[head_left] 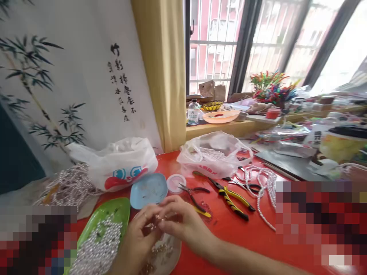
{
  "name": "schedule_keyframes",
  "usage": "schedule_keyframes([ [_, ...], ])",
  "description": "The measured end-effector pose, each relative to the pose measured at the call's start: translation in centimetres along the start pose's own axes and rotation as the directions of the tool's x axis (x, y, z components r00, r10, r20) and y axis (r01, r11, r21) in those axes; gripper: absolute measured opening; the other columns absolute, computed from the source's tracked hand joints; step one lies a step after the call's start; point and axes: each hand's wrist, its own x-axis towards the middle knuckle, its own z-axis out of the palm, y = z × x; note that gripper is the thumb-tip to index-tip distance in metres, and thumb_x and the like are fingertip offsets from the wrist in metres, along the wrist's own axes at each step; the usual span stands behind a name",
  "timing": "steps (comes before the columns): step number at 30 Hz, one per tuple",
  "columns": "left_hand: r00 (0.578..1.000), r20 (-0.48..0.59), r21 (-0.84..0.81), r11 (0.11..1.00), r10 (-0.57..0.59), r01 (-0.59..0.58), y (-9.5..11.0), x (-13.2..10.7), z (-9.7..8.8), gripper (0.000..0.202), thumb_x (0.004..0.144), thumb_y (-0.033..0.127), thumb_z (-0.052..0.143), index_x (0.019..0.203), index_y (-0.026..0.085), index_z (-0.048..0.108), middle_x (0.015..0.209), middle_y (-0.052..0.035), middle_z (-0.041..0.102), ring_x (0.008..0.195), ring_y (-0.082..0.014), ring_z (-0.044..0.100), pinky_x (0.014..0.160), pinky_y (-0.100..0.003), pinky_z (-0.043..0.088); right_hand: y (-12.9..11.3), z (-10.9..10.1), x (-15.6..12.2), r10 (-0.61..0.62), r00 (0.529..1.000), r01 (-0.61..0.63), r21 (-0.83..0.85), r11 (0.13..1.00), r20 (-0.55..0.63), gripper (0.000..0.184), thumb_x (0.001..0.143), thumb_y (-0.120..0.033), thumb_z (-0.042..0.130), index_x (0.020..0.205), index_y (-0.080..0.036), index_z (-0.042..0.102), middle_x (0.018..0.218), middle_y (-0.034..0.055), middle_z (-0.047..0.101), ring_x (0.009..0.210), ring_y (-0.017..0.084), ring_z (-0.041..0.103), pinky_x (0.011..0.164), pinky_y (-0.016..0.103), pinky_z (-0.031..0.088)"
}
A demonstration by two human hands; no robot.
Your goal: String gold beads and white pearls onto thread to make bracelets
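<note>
My left hand (143,227) and my right hand (179,219) meet over a pale plate (174,256), fingertips pinched together. Something small and shiny shows between the fingers, too small to name. Small gold-coloured pieces (160,250) lie in the plate, partly hidden by my hands. At the left, a green leaf-shaped tray (124,209) holds a heap of silvery beads (99,244). A blue tray (149,191) with few small bits sits just beyond my fingers, and a small round white lid (176,184) is beside it.
Small black-handled pliers (197,200) and larger yellow-and-black pliers (233,199) lie right of my hands on the red table (218,244). White plastic bags (213,154) stand behind. Silvery cord (265,191) loops at the right; strung beads (71,185) pile up at the left.
</note>
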Motion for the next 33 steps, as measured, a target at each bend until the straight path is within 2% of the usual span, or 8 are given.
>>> schedule_keyframes([
  [3, 0.986, -0.051, -0.046, 0.986, -0.162, 0.159, -0.5, -0.1, -0.3, 0.036, 0.064, 0.039, 0.065, 0.095, 0.022, 0.06, 0.074, -0.0013, 0.062, 0.059, -0.0155, 0.055, 0.053, -0.024, 0.046, -0.6, 0.0, 0.1, 0.117, 0.99, -0.104, 0.16, 0.982, -0.078, 0.012, 0.059, -0.025, 0.071, 0.059, -0.018, 0.062, 0.084, 0.0003, 0.052, 0.084, 0.017, 0.05, 0.075, 0.027, 0.036],
  [5, 0.975, -0.04, -0.022, 0.976, -0.217, 0.216, -0.7, -0.3, -0.3, 0.039, 0.062, 0.042, 0.066, 0.094, 0.021, 0.061, 0.062, 0.0007, 0.06, 0.053, -0.0149, 0.054, 0.05, -0.024, 0.045, -0.9, 0.0, 0.1, 0.185, 0.977, -0.151, 0.264, 0.953, -0.108, 0.015, 0.055, -0.023, 0.072, 0.054, -0.017, 0.059, 0.08, -0.0006, 0.054, 0.08, 0.015, 0.05, 0.074, 0.026, 0.034],
  [11, 0.964, -0.191, 0.023, 0.981, -0.186, 0.194, -0.1, -0.9, 0.8, 0.042, 0.055, 0.045, 0.068, 0.089, 0.021, 0.062, 0.074, -0.0024, 0.063, 0.071, -0.0218, 0.059, 0.056, -0.027, 0.048, -0.7, 0.2, 0.1, 0.252, 0.961, -0.181, 0.426, 0.886, -0.114, 0.017, 0.054, -0.026, 0.073, 0.057, -0.015, 0.06, 0.067, -0.0014, 0.056, 0.065, 0.012, 0.049, 0.067, 0.025, 0.035],
  [17, 0.962, -0.159, 0.06, 0.971, -0.221, 0.232, -0.5, -0.5, 0.0, 0.04, 0.057, 0.05, 0.064, 0.09, 0.028, 0.059, 0.046, 0.0046, 0.049, 0.045, -0.0183, 0.052, 0.042, -0.027, 0.043, 0.3, 0.7, 0.2, 0.29, 0.954, -0.198, 0.56, 0.804, -0.079, 0.013, 0.059, -0.025, 0.067, 0.058, -0.014, 0.06, 0.064, -0.0006, 0.055, 0.064, 0.01, 0.051, 0.067, 0.022, 0.037],
  [20, 0.96, -0.136, 0.058, 0.966, -0.244, 0.254, -0.4, -0.3, -0.8, 0.042, 0.055, 0.05, 0.066, 0.087, 0.025, 0.059, 0.046, 0.0045, 0.049, 0.042, -0.0165, 0.05, 0.039, -0.025, 0.04, 0.6, 0.8, 0.1, 0.294, 0.951, -0.198, 0.54, 0.818, -0.097, 0.014, 0.059, -0.024, 0.067, 0.055, -0.015, 0.057, 0.063, -0.0012, 0.053, 0.063, 0.01, 0.05, 0.065, 0.022, 0.038],
  [26, 0.97, 0.052, 0.152, 0.962, -0.239, 0.229, 1.0, -0.2, -0.4, 0.031, 0.063, 0.052, 0.059, 0.068, 0.021, 0.062, 0.052, 0.0019, 0.054, 0.051, -0.0155, 0.051, 0.047, -0.022, 0.041, 1.1, 0.3, 0.1, 0.231, 0.958, -0.166, 0.327, 0.93, -0.17, 0.019, 0.062, -0.025, 0.067, 0.057, -0.016, 0.05, 0.061, -0.0046, 0.048, 0.058, 0.008, 0.044, 0.059, 0.022, 0.032],
  [30, 0.944, 0.161, 0.16, 0.951, -0.289, 0.264, 1.7, 0.5, -0.3, 0.034, 0.063, 0.053, 0.058, 0.071, 0.021, 0.065, 0.044, 0.0027, 0.049, 0.043, -0.0149, 0.045, 0.046, -0.024, 0.039, 0.8, -0.6, 0.5, 0.164, 0.979, -0.143, 0.168, 0.975, -0.122, 0.027, 0.062, -0.031, 0.069, 0.057, -0.016, 0.048, 0.055, -0.0046, 0.049, 0.054, 0.009, 0.043, 0.052, 0.022, 0.03],
  [33, 0.933, 0.21, 0.112, 0.955, -0.292, 0.274, 2.1, 1.0, -0.3, 0.035, 0.062, 0.05, 0.061, 0.081, 0.021, 0.067, 0.042, 0.0039, 0.047, 0.043, -0.0151, 0.043, 0.051, -0.026, 0.042, 0.6, -1.2, 0.8, 0.167, 0.986, -0.164, 0.114, 0.98, -0.015, 0.032, 0.064, -0.044, 0.066, 0.072, -0.017, 0.05, 0.059, -0.0049, 0.051, 0.052, 0.009, 0.047, 0.05, 0.022, 0.034],
])
